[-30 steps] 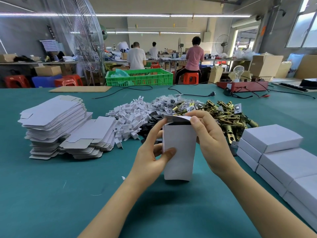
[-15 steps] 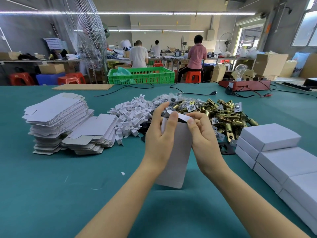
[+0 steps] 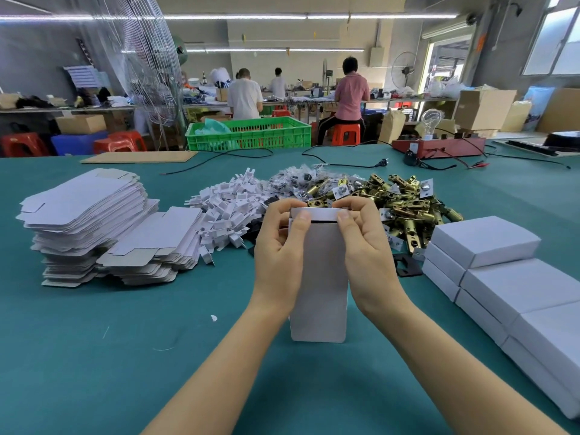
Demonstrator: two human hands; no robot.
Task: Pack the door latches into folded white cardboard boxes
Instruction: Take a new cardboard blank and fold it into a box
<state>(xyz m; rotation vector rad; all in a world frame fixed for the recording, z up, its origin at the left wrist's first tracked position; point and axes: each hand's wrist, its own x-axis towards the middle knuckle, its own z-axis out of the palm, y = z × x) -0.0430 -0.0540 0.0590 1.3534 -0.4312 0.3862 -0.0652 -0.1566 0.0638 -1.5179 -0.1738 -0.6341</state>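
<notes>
Two hands hold one white box (image 3: 318,277) upright on the green table (image 3: 125,356), and I take that box as my landmark. My left hand (image 3: 279,249) grips its left edge and my right hand (image 3: 367,246) grips its right edge, fingers (image 3: 298,205) curled behind the top and both thumbs pressing the front just under the lid flap (image 3: 315,212). The flap is folded over but not fully seated: a dark slit shows between it and the front panel. I cannot tell what is inside.

Just behind the box lies a heap of brass latches (image 3: 398,199), spreading to the right of it. Behind and to the left is a pile of small white inserts (image 3: 229,205), with bagged parts (image 3: 295,180) beyond them. Well left of the box stand stacks of flat box blanks (image 3: 84,211). To the right, closed boxes (image 3: 502,271) are stacked in rows that run toward me. A black plate (image 3: 405,268) lies on the table between the box and those rows.

Far behind the box sits a green crate (image 3: 248,136), and three people work with their backs turned.
</notes>
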